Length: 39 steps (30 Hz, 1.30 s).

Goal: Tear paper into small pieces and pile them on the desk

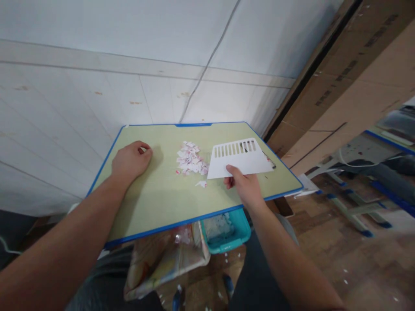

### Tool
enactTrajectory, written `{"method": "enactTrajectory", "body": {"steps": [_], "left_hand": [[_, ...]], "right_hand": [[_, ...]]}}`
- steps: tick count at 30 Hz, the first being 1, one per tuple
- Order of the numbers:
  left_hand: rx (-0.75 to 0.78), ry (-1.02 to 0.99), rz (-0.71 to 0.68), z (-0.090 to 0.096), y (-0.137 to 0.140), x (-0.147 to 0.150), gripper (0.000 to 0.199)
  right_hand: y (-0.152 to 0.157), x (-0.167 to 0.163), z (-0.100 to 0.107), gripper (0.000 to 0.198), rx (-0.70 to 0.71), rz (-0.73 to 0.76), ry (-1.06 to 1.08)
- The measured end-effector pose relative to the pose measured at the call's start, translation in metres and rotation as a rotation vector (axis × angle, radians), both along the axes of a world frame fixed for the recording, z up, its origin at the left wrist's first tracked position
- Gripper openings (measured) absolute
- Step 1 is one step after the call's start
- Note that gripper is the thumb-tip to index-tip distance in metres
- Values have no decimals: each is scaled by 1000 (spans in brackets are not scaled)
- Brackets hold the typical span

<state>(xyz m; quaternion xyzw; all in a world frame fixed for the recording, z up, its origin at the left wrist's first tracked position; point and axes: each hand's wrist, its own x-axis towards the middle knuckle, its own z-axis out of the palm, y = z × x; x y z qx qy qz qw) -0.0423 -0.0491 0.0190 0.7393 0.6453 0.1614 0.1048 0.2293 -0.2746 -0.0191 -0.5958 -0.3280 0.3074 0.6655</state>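
My right hand (244, 183) grips a white plastic scraper (223, 166), a flat sheet with a row of slots along its far side. My thumb lies on top of it, and its left edge is beside a heap of small torn paper scraps (191, 160), white with pink marks. One loose scrap (201, 184) lies a little nearer to me. My left hand (132, 160) rests on the left part of the pale green tabletop (162, 203), fingers loosely curled, nothing seen in them. A thin dark item (270, 160), partly blurred out, shows past the scraper's right end.
Below the front edge hang a turquoise basket (223, 247) holding whitish bits and an open bag (168, 276) to its left. A white wall (97, 95) with a cable stands behind the table. Tall cardboard boxes (337, 95) border the right side. Scraps dot the wooden floor (350, 259).
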Motion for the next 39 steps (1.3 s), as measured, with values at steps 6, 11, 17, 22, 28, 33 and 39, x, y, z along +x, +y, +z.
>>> {"method": "enactTrajectory", "body": {"steps": [6, 11, 17, 22, 28, 33, 39], "left_hand": [[-55, 16, -77, 12, 22, 11, 46], [-4, -26, -22, 7, 44, 22, 41], [58, 115, -96, -3, 41, 28, 41], [62, 178, -102, -4, 48, 29, 43], [39, 159, -101, -5, 53, 29, 40], [36, 139, -89, -4, 51, 30, 41], [57, 128, -99, -6, 52, 29, 39]], "right_hand": [[8, 5, 0, 38, -20, -7, 38], [23, 16, 14, 36, 3, 51, 44], [92, 28, 55, 24, 72, 238, -198], [131, 27, 61, 26, 86, 227, -251], [115, 37, 55, 31, 94, 190, -289], [92, 32, 69, 33, 102, 171, -286], [20, 7, 37, 40, -6, 151, -246]]}}
